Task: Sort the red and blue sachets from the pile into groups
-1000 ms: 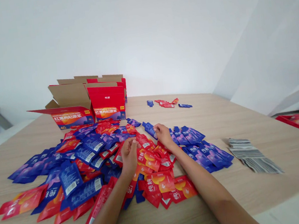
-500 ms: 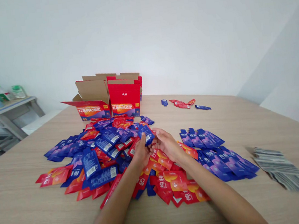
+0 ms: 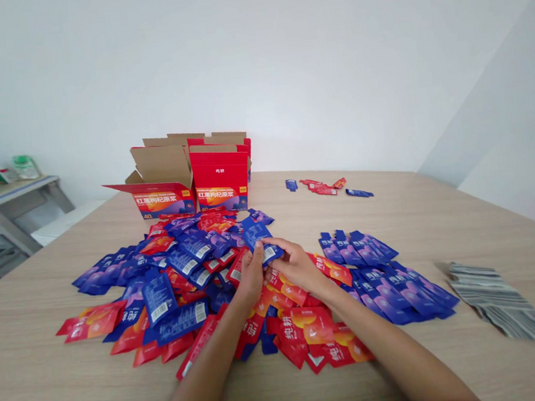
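Blue sachets (image 3: 256,233), barcode side up, are held between both hands above the pile. My left hand (image 3: 252,274) grips them at the lower left, thumb on top. My right hand (image 3: 297,265) has its fingers closed on their right edge. Beneath and to the left spreads a mixed heap of blue and red sachets (image 3: 162,298). Red sachets (image 3: 307,326) lie between my forearms and by the right wrist. Farther right, blue sachets (image 3: 390,289) lie overlapping in two groups. How many sachets are in my hands cannot be told.
Open red boxes (image 3: 219,174) stand at the back left of the table (image 3: 445,217). A few red and blue sachets (image 3: 322,186) lie at the back. A striped cloth (image 3: 509,304) is at the right. A side table (image 3: 8,195) with bottles stands far left.
The right hand has closed onto the blue sachets' right edge; before, it was just beside them with fingers bent. The view has shifted slightly.
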`<state>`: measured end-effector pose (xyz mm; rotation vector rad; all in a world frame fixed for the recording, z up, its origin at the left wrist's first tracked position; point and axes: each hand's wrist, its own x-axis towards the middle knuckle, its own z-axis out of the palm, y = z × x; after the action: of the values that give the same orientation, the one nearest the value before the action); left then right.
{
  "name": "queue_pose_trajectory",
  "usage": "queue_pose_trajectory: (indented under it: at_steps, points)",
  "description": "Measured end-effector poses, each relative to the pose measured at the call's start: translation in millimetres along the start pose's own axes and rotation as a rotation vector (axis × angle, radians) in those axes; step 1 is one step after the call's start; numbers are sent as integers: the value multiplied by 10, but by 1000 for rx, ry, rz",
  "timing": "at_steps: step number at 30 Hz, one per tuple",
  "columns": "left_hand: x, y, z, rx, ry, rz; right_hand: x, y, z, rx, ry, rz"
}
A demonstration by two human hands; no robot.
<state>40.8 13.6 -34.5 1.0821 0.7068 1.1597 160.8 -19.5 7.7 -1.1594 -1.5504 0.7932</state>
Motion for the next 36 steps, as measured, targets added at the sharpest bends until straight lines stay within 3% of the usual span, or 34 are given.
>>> queue_pose_trajectory:
  at_steps: [3,7,13,20,25,28,31,36]
  points:
    - [-21,31,17,8,-42,-2,-13,-17,-21,9,19,-6]
    - [-17,11,16,69,-37,33,-51,34,37,-21,142,-40]
    - [-27,8,-1,138,-68,47,-144,106,89,-239,268,-176]
    - [-29,154,17,142,-16,119,-95,-61,-13,68,138,-106]
    - [46,41,2,221,-145,239,50,12,-124,-144,72,-7]
    - [15,13,26,267,-89,222,136,10,-445,-345,143,46]
    - [-30,49,56,264,27,204,160,-52,-1031,-614,287,131]
    - [-38,89,69,313,111,221,-74,21,-2051,-1013,462,512]
